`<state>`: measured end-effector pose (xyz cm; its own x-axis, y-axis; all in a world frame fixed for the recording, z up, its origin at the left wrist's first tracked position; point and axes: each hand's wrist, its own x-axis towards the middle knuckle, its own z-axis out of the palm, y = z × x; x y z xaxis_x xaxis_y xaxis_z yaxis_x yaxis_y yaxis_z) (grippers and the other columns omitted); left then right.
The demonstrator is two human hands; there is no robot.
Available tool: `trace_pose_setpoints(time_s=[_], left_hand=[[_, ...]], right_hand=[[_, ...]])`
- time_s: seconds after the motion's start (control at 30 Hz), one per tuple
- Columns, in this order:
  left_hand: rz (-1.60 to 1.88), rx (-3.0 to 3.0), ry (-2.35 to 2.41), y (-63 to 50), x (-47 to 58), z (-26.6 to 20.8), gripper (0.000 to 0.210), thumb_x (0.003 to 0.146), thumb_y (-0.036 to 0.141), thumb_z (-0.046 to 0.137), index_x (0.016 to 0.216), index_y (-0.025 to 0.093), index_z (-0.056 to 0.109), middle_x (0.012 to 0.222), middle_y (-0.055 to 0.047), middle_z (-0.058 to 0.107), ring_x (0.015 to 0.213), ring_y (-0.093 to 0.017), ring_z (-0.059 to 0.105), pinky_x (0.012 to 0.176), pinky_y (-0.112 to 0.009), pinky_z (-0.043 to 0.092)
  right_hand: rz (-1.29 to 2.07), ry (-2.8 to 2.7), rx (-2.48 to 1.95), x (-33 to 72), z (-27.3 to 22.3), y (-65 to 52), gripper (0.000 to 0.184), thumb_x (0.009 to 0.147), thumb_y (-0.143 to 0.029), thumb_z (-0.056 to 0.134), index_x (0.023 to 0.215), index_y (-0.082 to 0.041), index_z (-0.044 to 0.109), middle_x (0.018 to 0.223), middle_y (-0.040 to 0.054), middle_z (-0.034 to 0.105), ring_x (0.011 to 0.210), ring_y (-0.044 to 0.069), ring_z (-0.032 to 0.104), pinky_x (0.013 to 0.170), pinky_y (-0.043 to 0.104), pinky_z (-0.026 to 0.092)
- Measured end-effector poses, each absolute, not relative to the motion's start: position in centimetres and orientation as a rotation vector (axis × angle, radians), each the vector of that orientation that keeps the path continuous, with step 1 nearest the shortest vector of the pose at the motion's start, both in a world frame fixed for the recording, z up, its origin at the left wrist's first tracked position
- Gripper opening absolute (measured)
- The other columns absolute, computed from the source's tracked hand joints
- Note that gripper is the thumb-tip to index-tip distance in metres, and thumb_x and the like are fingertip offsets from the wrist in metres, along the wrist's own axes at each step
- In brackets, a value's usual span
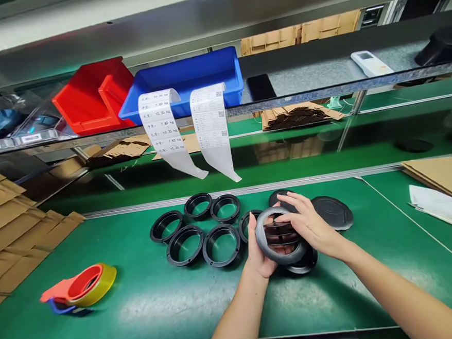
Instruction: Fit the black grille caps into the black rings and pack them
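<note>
Above the green bench I hold a round black air vent [280, 242] with a smooth ring and slats across its middle. My left hand [259, 252] is closed round its left side, thumb up along the rim. From the right, my right hand [311, 224] grips it, with fingers over the upper rim and reaching to the slats. Just below the vent a black round part [304, 264] shows in part. Left of my hands, several black flanged rings [221, 245] lie on the bench. Behind my right hand are black round discs [333, 212], one partly covered.
A red tape dispenser [85, 285] with yellow tape lies at left, near stacked cardboard [13, 231]. The shelf above holds a red bin [93, 98], a blue tray [188, 74] with hanging label strips [211, 124], and a phone [261, 88]. Cardboard sheets [443, 175] lie at right.
</note>
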<state>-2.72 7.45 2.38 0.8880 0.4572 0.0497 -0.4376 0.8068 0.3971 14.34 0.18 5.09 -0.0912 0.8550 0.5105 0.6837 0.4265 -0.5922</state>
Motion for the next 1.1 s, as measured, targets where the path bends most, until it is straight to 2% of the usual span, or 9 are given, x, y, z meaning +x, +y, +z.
trace_pose_setpoints(time_s=[0.2,0.4,0.6,0.73,0.8,0.87,0.97,1.03,1.1], left_hand=[[0.459,0.414,0.09,7.8,-2.8,2.6,0.081,0.093,0.079,0.045,0.151,0.023,0.041,0.136,-0.017,0.057,0.118,-0.041,0.056,0.103,-0.059,0.042],[0.457,0.426,0.118,7.8,-2.7,2.7,0.081,0.093,0.081,0.041,0.151,0.024,0.041,0.136,-0.015,0.057,0.116,-0.04,0.058,0.102,-0.058,0.043],[0.459,0.414,0.125,7.7,-2.6,2.8,0.079,0.093,0.08,0.045,0.148,0.023,0.047,0.133,-0.015,0.059,0.117,-0.04,0.057,0.103,-0.058,0.043],[0.442,0.393,0.117,7.6,-2.5,2.8,0.078,0.093,0.08,0.043,0.146,0.023,0.05,0.134,-0.015,0.059,0.119,-0.04,0.056,0.104,-0.059,0.042],[0.445,0.391,0.122,7.7,-2.5,2.8,0.078,0.094,0.079,0.042,0.145,0.021,0.051,0.134,-0.015,0.059,0.121,-0.04,0.055,0.105,-0.057,0.042],[0.495,0.403,0.128,7.7,-2.5,2.6,0.075,0.097,0.076,0.04,0.142,0.018,0.054,0.134,-0.014,0.059,0.124,-0.038,0.054,0.108,-0.053,0.041],[0.601,0.469,0.156,7.6,-2.4,2.3,0.069,0.101,0.069,0.041,0.14,0.014,0.056,0.133,-0.014,0.06,0.126,-0.034,0.053,0.111,-0.045,0.04],[0.579,0.53,0.197,7.2,-2.3,2.1,0.069,0.097,0.069,0.05,0.139,0.014,0.057,0.129,-0.014,0.063,0.125,-0.035,0.054,0.111,-0.045,0.04],[0.488,0.587,0.238,6.7,-2.3,2.0,0.076,0.091,0.074,0.058,0.134,0.012,0.061,0.125,-0.016,0.065,0.123,-0.038,0.055,0.108,-0.046,0.043]], right_hand=[[0.373,-1.609,-1.292,14.7,5.7,-0.9,0.044,0.112,-0.051,0.031,0.124,-0.032,0.068,0.149,0.0031,0.04,0.139,0.032,0.03,0.118,0.059,0.024],[0.338,-1.677,-1.328,14.2,5.1,-1.8,0.045,0.111,-0.052,0.031,0.131,-0.031,0.066,0.151,0.0039,0.038,0.14,0.032,0.03,0.118,0.057,0.027],[0.346,-1.66,-1.35,14.0,5.0,-2.3,0.044,0.111,-0.049,0.03,0.133,-0.032,0.065,0.151,0.0033,0.038,0.14,0.032,0.029,0.118,0.058,0.026],[0.316,-1.665,-1.357,13.8,5.0,-2.5,0.047,0.112,-0.05,0.028,0.133,-0.03,0.065,0.151,0.0047,0.039,0.139,0.032,0.029,0.117,0.057,0.03],[0.239,-1.716,-1.36,13.6,4.7,-2.6,0.052,0.112,-0.052,0.023,0.138,-0.029,0.061,0.154,0.0052,0.035,0.141,0.032,0.028,0.116,0.057,0.032],[0.077,-1.847,-1.358,13.4,4.2,-2.6,0.057,0.111,-0.06,0.022,0.146,-0.027,0.053,0.156,0.0075,0.031,0.142,0.036,0.025,0.117,0.062,0.027],[-0.163,-2.074,-1.331,12.8,3.8,-2.8,0.072,0.105,-0.066,0.043,0.157,-0.018,0.033,0.157,0.0162,0.028,0.143,0.04,0.022,0.118,0.068,0.017],[-0.181,-2.096,-1.377,12.3,4.0,-2.9,0.093,0.095,-0.064,0.068,0.158,-0.012,0.024,0.159,0.0219,0.018,0.144,0.043,0.018,0.117,0.069,0.018],[-0.099,-2.067,-1.473,12.1,4.4,-3.2,0.111,0.08,-0.056,0.086,0.158,-0.012,0.021,0.16,0.0227,0.006,0.145,0.044,0.012,0.116,0.067,0.023]])
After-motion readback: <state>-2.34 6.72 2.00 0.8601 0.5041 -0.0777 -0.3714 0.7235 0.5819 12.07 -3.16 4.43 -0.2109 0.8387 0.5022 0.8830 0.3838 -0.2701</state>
